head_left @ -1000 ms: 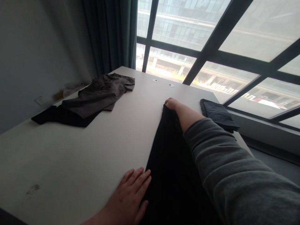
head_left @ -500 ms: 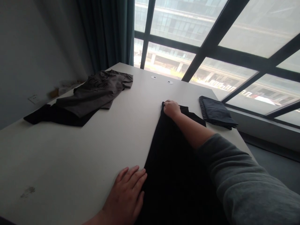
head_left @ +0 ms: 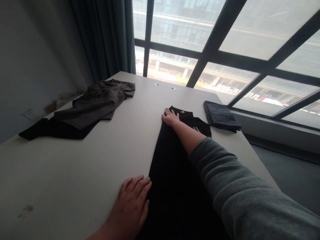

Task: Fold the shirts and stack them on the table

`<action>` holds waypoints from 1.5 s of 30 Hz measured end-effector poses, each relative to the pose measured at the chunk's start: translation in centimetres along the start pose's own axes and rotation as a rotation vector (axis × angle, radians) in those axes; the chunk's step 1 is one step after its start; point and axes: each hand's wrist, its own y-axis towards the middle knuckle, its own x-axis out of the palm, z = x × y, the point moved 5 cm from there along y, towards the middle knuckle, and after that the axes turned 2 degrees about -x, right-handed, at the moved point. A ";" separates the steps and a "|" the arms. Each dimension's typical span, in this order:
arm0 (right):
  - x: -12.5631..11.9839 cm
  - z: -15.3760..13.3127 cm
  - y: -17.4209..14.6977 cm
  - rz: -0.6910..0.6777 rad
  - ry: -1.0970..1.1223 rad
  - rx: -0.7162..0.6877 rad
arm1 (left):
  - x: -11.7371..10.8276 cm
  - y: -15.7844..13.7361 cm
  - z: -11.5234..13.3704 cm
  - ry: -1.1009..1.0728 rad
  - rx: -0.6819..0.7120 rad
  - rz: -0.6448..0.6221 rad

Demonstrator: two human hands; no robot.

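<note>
A long black garment (head_left: 172,186) lies spread over the right part of the white table (head_left: 110,160), running from the near edge toward the window. A small pale label and short white stripes show near its far end. My right hand (head_left: 171,116) rests flat on the garment's far left corner, fingers apart. Beside the near left edge of the cloth, my left hand (head_left: 131,201) lies palm down on the table, its fingers stretched out and the tips touching that edge. My right forearm, in a grey sleeve (head_left: 232,180), hides part of the garment.
A grey T-shirt (head_left: 92,103) lies at the far left over a black piece of clothing (head_left: 62,130). A folded dark cloth with a striped edge (head_left: 222,115) sits at the far right. Two white cable covers (head_left: 156,84) are near the back edge, with windows beyond.
My right hand has loosened from the garment's far corner and flattened on it. The far end now lies more open, showing the label and stripes. The view has shifted slightly right.
</note>
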 end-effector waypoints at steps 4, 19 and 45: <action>0.1 0.2 0.9 -0.029 -0.007 0.034 | 0.4 -0.2 0.2 0.053 0.014 -0.007; 0.3 -2.7 -8.4 0.090 -0.101 -0.247 | 1.2 -1.1 -0.7 0.068 0.145 -0.067; 3.0 -12.3 -43.0 -0.169 0.263 -0.884 | 9.7 27.6 -2.2 0.167 -0.049 -0.352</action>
